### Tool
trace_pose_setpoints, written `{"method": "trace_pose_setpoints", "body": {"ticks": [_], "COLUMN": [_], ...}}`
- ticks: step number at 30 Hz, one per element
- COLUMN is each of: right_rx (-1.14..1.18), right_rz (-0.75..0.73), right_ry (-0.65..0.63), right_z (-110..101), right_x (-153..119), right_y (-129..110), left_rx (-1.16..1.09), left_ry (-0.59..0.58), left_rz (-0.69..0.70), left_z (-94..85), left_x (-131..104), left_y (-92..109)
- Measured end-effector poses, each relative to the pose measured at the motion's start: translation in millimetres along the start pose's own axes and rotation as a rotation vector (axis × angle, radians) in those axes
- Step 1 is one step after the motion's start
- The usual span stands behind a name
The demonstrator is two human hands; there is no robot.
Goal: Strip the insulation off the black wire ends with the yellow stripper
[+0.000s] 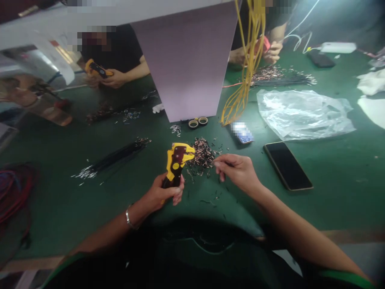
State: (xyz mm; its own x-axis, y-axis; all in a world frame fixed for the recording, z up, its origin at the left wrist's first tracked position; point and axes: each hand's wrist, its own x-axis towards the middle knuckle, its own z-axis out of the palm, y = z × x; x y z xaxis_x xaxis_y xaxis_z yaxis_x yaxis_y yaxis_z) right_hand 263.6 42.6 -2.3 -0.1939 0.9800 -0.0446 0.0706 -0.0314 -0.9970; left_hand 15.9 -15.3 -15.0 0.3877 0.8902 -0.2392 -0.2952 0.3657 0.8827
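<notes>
My left hand is wrapped round a yellow and black wire stripper, held upright with its jaws pointing right. To the right of the jaws, my right hand is closed in a pinch on a thin wire, of which only a short bit shows at the fingertips. A heap of cut wire bits and copper ends lies between the two hands, just behind the stripper's head. Left of my left hand rests a bundle of black wires with pale tips.
Beyond my right hand are a dark phone, a clear plastic bag and a small blue-white item. Yellow wires hang beside a pale panel, with tape rolls at its foot. Red cable lies left. Co-workers' hands work opposite.
</notes>
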Motion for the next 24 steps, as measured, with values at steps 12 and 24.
{"method": "trace_pose_setpoints", "body": {"ticks": [12, 24], "right_rx": [0.011, 0.010], "right_rz": [-0.052, -0.084], "right_ry": [0.031, 0.040], "right_z": [-2.0, -1.3], "right_x": [-0.7, -2.2], "right_y": [-0.5, -2.6], "left_rx": [-0.090, -0.138], "left_ry": [-0.229, -0.312], "left_rz": [-0.076, -0.124], "left_z": [-7.0, -4.0], "left_x": [0.9, 2.4], "left_y": [12.2, 12.3]}}
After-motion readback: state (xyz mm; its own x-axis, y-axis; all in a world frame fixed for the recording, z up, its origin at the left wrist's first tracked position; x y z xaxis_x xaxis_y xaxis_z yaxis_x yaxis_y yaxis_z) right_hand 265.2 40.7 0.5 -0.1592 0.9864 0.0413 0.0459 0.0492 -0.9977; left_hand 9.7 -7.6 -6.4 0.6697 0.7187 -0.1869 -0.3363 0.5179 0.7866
